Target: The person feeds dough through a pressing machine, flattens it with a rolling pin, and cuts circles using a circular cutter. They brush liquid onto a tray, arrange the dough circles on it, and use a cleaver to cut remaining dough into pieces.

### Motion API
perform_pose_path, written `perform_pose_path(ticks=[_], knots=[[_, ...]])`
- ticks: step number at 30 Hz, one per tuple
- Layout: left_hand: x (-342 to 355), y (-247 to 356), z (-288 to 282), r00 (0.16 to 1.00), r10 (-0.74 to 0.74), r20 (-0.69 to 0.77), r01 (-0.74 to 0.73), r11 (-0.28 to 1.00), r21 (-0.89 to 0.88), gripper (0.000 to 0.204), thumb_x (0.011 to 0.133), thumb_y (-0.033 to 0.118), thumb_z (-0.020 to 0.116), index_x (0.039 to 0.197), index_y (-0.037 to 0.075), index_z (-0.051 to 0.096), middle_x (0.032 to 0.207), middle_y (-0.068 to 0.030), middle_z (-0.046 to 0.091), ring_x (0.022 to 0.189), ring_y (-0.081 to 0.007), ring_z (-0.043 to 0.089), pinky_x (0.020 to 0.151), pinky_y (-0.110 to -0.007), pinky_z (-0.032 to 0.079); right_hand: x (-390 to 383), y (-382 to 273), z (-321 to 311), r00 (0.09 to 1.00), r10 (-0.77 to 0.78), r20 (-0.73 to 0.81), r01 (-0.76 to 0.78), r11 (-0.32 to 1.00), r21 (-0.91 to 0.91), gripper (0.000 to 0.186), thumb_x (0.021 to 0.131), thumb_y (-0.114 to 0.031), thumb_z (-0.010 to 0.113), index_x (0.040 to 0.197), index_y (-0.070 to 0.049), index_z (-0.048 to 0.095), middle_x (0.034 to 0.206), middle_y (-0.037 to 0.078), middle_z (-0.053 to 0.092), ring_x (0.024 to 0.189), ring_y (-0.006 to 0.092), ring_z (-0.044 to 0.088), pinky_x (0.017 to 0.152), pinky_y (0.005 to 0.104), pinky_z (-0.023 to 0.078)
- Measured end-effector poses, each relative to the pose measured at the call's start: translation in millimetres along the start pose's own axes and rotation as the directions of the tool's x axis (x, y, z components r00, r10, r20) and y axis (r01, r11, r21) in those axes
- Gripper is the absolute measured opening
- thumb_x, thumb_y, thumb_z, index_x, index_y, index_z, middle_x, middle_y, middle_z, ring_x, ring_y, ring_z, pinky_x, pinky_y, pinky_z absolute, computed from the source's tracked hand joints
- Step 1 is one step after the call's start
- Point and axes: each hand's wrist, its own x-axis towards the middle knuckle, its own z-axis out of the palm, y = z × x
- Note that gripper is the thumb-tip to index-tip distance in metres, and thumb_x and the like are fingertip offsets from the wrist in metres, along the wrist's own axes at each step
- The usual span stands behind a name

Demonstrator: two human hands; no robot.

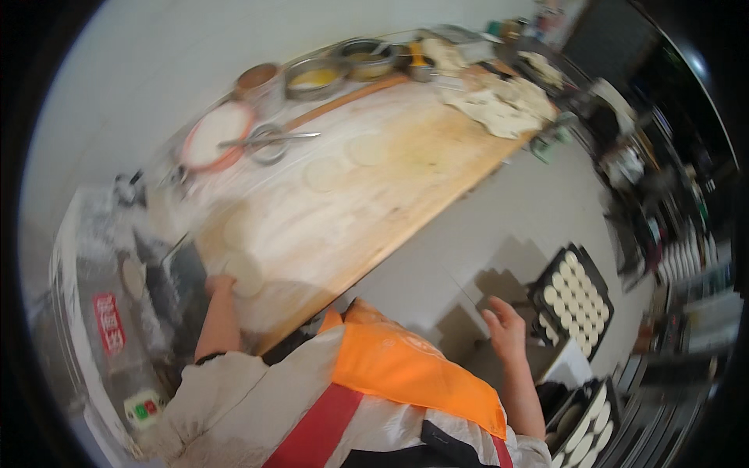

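Observation:
My left hand (221, 284) is at the left end of the floured wooden board, its fingers closed at the edge of a flat dough round (248, 275). Its fingertips look small and soft at this distance. Another dough round (239, 231) lies just beyond, and two more lie farther along the board. Off to the right, my right hand (507, 324) hangs in the air over the floor with its fingers apart and nothing in it. Close by it stands a black tray (538, 295) filled with several rows of small pale dough rounds.
A flour-dusted machine (109, 257) stands at the left. Along the wall are a flour tub (220, 134), a metal bowl with yellow contents (315, 78) and a long rolling pin (347, 102). A dough sheet (499, 109) covers the board's far end. Another tray (585, 437) sits lower right.

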Motion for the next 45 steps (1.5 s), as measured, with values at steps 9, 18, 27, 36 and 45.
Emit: perform_pose_path(ticks=[9, 18, 27, 36, 45], knots=[[-229.7, 165.8, -81.5, 0.336, 0.79, 0.512, -0.004, 0.545, -0.838, 0.042, 0.08, 0.016, 0.068, 0.117, 0.004, 0.052, 0.089, -0.0062, 0.061, 0.081, -0.0157, 0.06, 0.068, -0.032, 0.048, 66.1, -102.6, 180.6, 0.906, -0.261, 0.334, 0.074, 0.874, 0.48, 0.056, 0.08, -0.012, 0.071, 0.131, 0.001, 0.051, 0.113, 0.011, 0.067, 0.102, 0.0221, 0.064, 0.088, 0.0329, 0.05], [29.0, 184.7, 55.5, 0.612, 0.791, 0.019, -0.727, 0.553, 0.407, 0.045, 0.095, 0.036, 0.055, 0.12, -0.002, 0.057, 0.111, -0.0125, 0.061, 0.102, -0.0248, 0.059, 0.092, -0.038, 0.047, -12.4, 15.3, 62.6, 0.923, 0.384, 0.041, -0.35, 0.787, 0.509, 0.023, 0.084, -0.012, 0.067, 0.103, 0.0, 0.067, 0.089, 0.005, 0.068, 0.079, 0.0122, 0.06, 0.071, 0.0294, 0.05], [-138.7, 256.6, 82.6, 0.459, 0.888, 0.035, -0.888, 0.456, 0.061, 0.043, 0.095, 0.029, 0.052, 0.124, -0.002, 0.052, 0.118, -0.0151, 0.058, 0.108, -0.027, 0.057, 0.094, -0.041, 0.047, -290.1, 133.6, -218.3, 0.234, 0.519, -0.822, 0.399, 0.72, 0.568, 0.055, 0.076, -0.006, 0.064, 0.129, 0.001, 0.053, 0.098, 0.008, 0.065, 0.079, 0.0159, 0.063, 0.066, 0.0292, 0.051], [-412.6, 313.9, 88.6, -0.101, 0.907, 0.408, -0.301, 0.363, -0.882, 0.042, 0.094, 0.022, 0.05, 0.129, -0.003, 0.048, 0.126, -0.0177, 0.055, 0.115, -0.0292, 0.056, 0.096, -0.045, 0.047, -510.6, 236.0, -278.0, -0.449, 0.45, -0.772, -0.772, 0.239, 0.589, 0.048, 0.076, -0.007, 0.061, 0.123, 0.0, 0.052, 0.102, 0.024, 0.066, 0.096, 0.0354, 0.066, 0.078, 0.0457, 0.055], [-894.2, 46.2, 24.6, -0.923, -0.224, 0.311, -0.384, 0.553, -0.74, 0.058, 0.101, 0.038, 0.04, 0.145, 0.004, 0.027, 0.143, -0.0222, 0.04, 0.129, -0.0348, 0.045, 0.105, -0.045, 0.037, -434.0, 112.3, -218.1, 0.325, 0.54, -0.777, -0.007, 0.823, 0.569, 0.064, 0.072, -0.02, 0.077, 0.129, -0.002, 0.054, 0.116, 0.014, 0.063, 0.108, 0.0217, 0.058, 0.097, 0.0327, 0.044]])
